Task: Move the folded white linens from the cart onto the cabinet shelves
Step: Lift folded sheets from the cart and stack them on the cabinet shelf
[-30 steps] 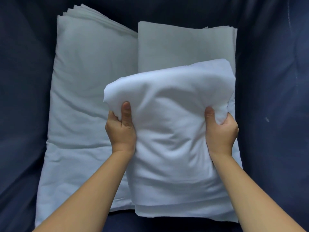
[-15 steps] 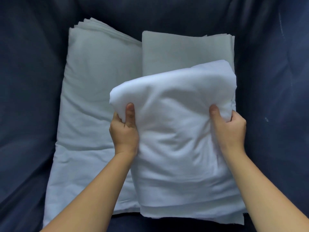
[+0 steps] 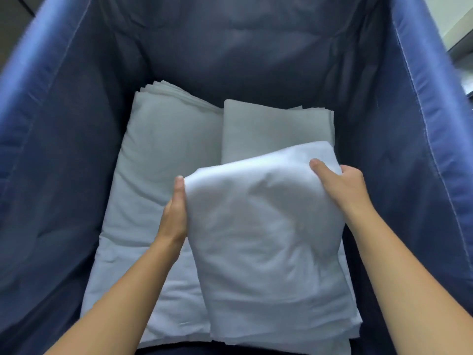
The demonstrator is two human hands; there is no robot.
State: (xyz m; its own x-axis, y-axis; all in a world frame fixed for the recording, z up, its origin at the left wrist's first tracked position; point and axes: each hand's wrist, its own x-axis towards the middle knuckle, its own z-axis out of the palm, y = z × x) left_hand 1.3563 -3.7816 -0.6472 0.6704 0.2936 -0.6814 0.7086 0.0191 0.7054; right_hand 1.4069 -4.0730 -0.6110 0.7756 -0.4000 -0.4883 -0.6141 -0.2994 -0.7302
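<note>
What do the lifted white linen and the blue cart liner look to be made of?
Lifted linen: looks like thin, matte woven cloth, likely cotton or a blend; it drapes and creases softly. Cart liner: heavier woven fabric, perhaps canvas or nylon, with a slight sheen, stitched seams and slack folds.

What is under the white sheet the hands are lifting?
Under the lifted sheet lies a stack of folded white linens, inside the blue cart. The sheet covers most of that stack, so its depth is hidden.

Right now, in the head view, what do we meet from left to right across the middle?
Blue fabric cart wall → flat folded white linen stack → left hand → lifted white folded linen → right hand.
</note>
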